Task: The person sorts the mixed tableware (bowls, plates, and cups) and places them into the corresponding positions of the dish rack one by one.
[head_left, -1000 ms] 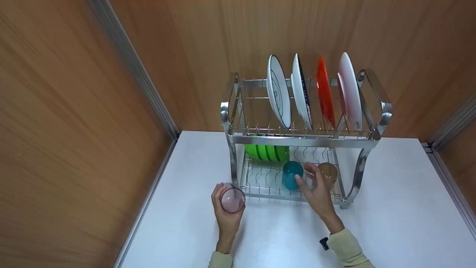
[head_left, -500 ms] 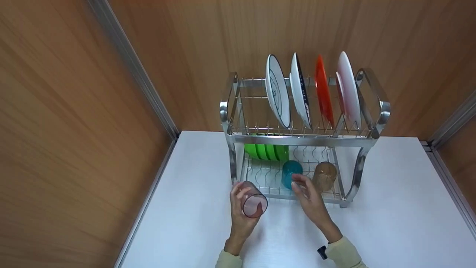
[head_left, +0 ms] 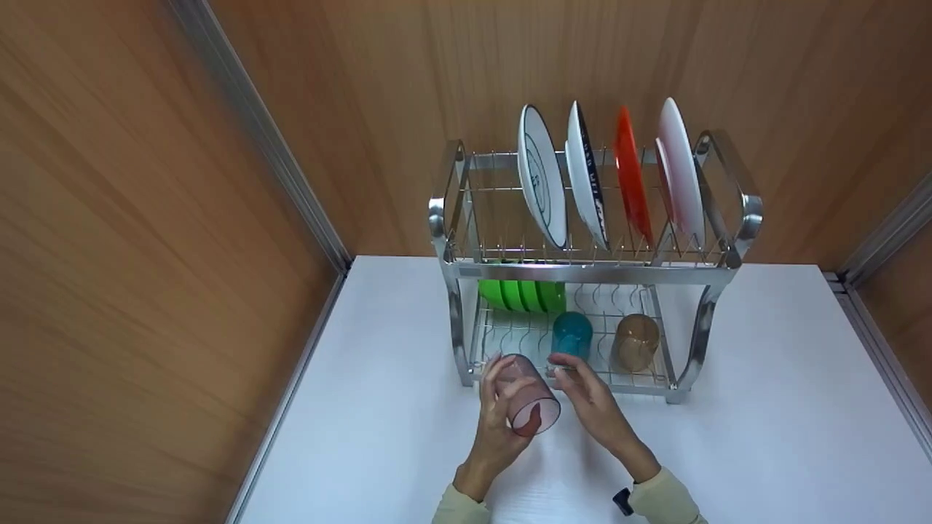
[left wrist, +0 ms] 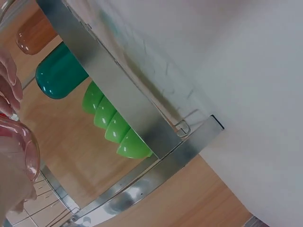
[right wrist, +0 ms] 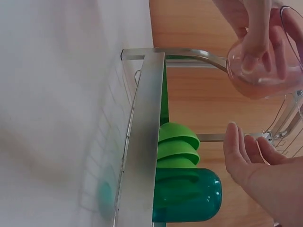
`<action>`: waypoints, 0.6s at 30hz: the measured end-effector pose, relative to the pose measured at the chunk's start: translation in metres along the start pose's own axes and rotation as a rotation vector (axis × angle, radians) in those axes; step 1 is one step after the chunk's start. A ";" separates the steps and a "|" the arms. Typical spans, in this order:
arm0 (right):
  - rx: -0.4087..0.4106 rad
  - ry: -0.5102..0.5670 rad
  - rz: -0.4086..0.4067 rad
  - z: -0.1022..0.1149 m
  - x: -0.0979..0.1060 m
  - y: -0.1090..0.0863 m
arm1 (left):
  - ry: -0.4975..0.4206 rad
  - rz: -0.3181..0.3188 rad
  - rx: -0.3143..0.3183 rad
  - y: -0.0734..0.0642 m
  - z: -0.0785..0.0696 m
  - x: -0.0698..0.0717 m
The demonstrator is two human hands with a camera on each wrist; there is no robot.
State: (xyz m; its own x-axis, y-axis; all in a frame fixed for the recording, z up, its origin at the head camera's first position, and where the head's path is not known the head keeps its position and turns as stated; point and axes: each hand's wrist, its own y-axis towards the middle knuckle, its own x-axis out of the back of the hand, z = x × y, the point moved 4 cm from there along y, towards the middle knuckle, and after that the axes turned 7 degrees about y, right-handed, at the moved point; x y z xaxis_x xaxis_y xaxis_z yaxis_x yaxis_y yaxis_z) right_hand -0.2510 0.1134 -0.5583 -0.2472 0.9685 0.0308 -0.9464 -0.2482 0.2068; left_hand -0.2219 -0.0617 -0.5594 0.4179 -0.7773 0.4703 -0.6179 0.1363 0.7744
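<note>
My left hand (head_left: pixel 500 429) grips a clear pinkish glass (head_left: pixel 537 400), tilted with its open rim toward me, in front of the dish rack's lower tier. In the right wrist view the fingers wrap round the same glass (right wrist: pixel 262 71). Just right of it my right hand (head_left: pixel 598 413) holds nothing, its fingers loosely bent and apart from the glass. Behind the right fingertips a teal glass (head_left: pixel 572 333) stands upside down on the lower tier. An amber glass (head_left: pixel 636 342) stands to its right, also upside down.
The metal two-tier dish rack (head_left: pixel 582 274) stands on the white table (head_left: pixel 364 407) against the wood wall (head_left: pixel 349 87). Several plates, among them a red plate (head_left: pixel 632 175), stand upright on top. Green bowls (head_left: pixel 520 295) sit in a row at the lower left.
My left hand has carried the pinkish glass rightward and tilted it. My right hand has drawn back from between the teal and amber glasses, moving left toward the pinkish glass.
</note>
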 end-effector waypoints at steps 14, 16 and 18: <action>-0.223 0.334 0.284 -0.005 -0.012 -0.003 | 0.025 0.202 -0.114 0.006 -0.011 -0.004; -0.242 0.395 0.323 -0.005 -0.013 -0.003 | 0.016 0.243 -0.128 0.007 -0.012 -0.003; -0.234 0.443 0.349 -0.005 -0.014 -0.004 | 0.003 0.277 -0.149 0.007 -0.014 -0.004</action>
State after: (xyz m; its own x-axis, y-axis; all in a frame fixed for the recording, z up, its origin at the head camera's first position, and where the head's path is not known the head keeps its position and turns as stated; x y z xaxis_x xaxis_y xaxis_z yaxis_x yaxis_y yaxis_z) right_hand -0.2453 0.1009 -0.5648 -0.5667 0.7402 -0.3620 -0.8019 -0.5964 0.0358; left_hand -0.2184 -0.0489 -0.5497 0.2494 -0.6964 0.6729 -0.6037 0.4315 0.6703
